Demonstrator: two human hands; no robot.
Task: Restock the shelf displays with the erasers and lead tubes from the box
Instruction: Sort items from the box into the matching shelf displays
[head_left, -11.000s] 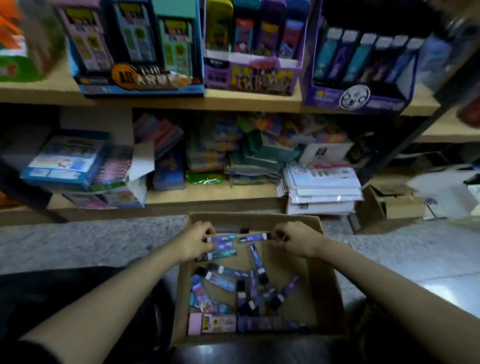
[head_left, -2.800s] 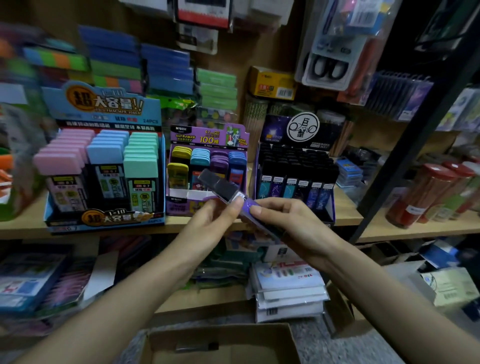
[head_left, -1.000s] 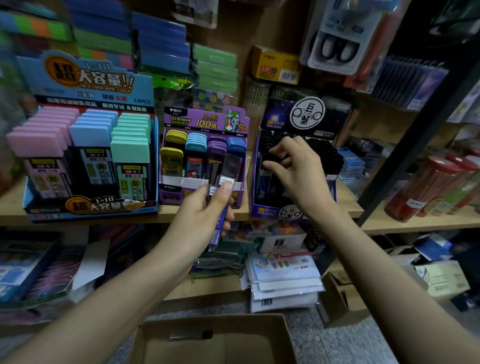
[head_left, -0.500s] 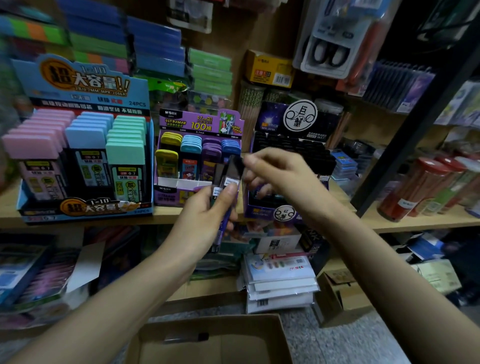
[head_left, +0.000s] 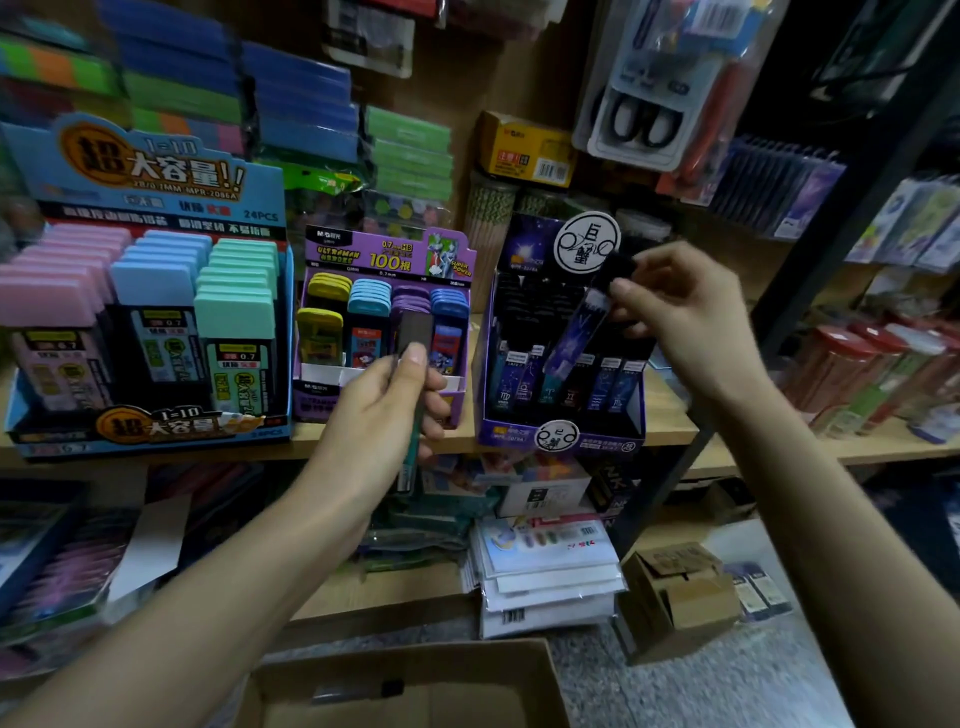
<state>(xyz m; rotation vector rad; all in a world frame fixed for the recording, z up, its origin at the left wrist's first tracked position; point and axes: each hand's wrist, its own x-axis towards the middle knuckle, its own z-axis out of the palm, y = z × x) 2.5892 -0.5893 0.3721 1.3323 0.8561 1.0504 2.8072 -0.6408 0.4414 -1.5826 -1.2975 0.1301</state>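
My right hand (head_left: 685, 322) pinches the black cap of a purple starry lead tube (head_left: 579, 325), which hangs tilted over the dark constellation display box (head_left: 561, 431) on the wooden shelf. My left hand (head_left: 384, 415) grips a small stack of lead tubes (head_left: 414, 338) upright in front of the purple Ultraman display box (head_left: 384, 260). Further left stands a blue display box (head_left: 150, 426) with pink, blue and green cases. The cardboard box (head_left: 405, 691) lies open at the bottom, with one tube (head_left: 358, 691) visible inside.
A black upright shelf post (head_left: 831, 249) runs diagonally at the right. Red-capped canisters (head_left: 852, 374) stand on the right shelf. White packets (head_left: 545, 571) are stacked on the lower shelf beside a small carton (head_left: 675, 592) on the floor. Scissors packs (head_left: 644, 104) hang above.
My right hand has taken one tube from the stack in my left hand and carried it right, over the constellation display. My left hand stays in front of the purple box.
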